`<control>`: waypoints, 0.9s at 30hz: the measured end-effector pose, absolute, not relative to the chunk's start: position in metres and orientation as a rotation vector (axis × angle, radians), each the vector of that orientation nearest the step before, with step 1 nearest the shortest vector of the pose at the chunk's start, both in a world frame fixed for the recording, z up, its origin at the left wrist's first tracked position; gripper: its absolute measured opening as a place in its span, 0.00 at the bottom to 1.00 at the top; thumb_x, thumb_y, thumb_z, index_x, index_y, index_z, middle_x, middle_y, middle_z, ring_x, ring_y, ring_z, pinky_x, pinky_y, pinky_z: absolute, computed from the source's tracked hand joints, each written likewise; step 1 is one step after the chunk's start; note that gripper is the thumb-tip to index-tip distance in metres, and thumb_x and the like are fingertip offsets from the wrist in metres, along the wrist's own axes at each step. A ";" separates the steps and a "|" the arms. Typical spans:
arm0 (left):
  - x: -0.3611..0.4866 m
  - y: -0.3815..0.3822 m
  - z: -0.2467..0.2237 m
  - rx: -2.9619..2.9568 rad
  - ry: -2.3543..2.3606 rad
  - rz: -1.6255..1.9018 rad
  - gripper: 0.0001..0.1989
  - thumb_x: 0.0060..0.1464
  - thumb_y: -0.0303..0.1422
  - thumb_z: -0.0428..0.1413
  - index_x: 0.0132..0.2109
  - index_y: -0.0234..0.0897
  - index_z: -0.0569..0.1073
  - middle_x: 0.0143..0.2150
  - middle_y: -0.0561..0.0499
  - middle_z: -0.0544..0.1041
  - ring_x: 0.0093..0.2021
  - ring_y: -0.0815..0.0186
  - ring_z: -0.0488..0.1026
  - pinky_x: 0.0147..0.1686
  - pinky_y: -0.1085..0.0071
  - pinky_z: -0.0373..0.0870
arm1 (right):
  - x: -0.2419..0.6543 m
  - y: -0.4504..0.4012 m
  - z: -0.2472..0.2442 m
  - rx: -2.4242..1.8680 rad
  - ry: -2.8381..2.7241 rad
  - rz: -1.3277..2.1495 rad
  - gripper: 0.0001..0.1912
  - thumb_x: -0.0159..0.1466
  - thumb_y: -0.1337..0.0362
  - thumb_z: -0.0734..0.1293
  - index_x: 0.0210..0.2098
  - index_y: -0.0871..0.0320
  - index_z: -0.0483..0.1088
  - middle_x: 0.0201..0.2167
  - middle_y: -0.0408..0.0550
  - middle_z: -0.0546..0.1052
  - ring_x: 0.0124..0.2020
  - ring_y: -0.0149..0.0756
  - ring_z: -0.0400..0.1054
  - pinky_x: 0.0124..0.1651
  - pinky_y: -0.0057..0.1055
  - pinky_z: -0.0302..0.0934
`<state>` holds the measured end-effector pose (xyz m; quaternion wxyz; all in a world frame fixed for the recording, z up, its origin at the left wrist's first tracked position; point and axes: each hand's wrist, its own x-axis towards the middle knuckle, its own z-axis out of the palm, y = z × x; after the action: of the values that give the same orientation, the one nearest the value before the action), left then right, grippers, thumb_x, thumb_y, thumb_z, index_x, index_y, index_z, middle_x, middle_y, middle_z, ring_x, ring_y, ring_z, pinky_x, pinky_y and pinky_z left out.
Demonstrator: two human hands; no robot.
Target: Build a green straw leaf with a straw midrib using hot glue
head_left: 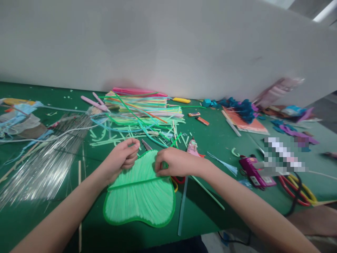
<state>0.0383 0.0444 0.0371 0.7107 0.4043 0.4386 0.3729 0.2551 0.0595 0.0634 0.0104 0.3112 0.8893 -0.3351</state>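
The leaf-shaped piece (139,203) is finely streaked light green, edged darker.

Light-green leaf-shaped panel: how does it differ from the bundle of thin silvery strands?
Colour: the light-green leaf-shaped panel has a darker green border; the thin silvery strands look shiny.
Shape: the panel is broad with a curved outline; the strands are long and loosely fanned.
Handling: the left hand and right hand are at the panel; neither is on the strands.
Both show many fine lines side by side.
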 end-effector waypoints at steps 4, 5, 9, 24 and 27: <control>0.036 0.046 0.033 0.915 0.980 0.817 0.13 0.55 0.41 0.60 0.36 0.40 0.64 0.18 0.66 0.48 0.14 0.79 0.42 0.13 0.83 0.39 | 0.254 0.060 0.065 0.954 2.804 -1.072 0.04 0.56 0.72 0.70 0.29 0.60 0.77 0.30 0.47 0.78 0.33 0.36 0.70 0.39 0.31 0.59; 0.036 0.046 0.032 0.923 0.982 0.820 0.13 0.56 0.41 0.59 0.36 0.39 0.65 0.18 0.65 0.49 0.15 0.78 0.43 0.13 0.82 0.39 | 0.256 0.060 0.066 0.956 2.815 -1.106 0.04 0.56 0.73 0.69 0.30 0.60 0.76 0.31 0.47 0.78 0.33 0.35 0.69 0.39 0.31 0.59; 0.038 0.045 0.029 0.979 0.964 0.848 0.10 0.57 0.38 0.59 0.37 0.37 0.68 0.26 0.58 0.66 0.20 0.77 0.59 0.18 0.81 0.53 | 0.264 0.058 0.068 1.026 2.858 -1.339 0.03 0.64 0.68 0.65 0.36 0.59 0.71 0.36 0.47 0.76 0.36 0.34 0.69 0.42 0.31 0.62; 0.060 0.017 0.041 1.299 0.769 0.595 0.14 0.59 0.46 0.52 0.36 0.41 0.65 0.21 0.59 0.61 0.22 0.69 0.64 0.27 0.71 0.64 | 0.266 0.036 0.081 1.377 2.290 -2.630 0.10 0.68 0.56 0.65 0.37 0.56 0.64 0.24 0.36 0.71 0.19 0.23 0.54 0.22 0.22 0.47; 0.041 0.032 0.045 1.492 1.045 0.689 0.14 0.58 0.45 0.55 0.31 0.40 0.67 0.20 0.60 0.57 0.20 0.71 0.54 0.22 0.74 0.48 | 0.276 0.041 0.076 1.618 2.525 -2.097 0.09 0.67 0.57 0.66 0.37 0.57 0.68 0.27 0.41 0.76 0.27 0.27 0.66 0.31 0.26 0.58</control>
<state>0.0408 0.0316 0.0452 0.5621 0.6337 0.4437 0.2927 0.2761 0.0410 0.0759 -0.2560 0.4274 0.6671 -0.5539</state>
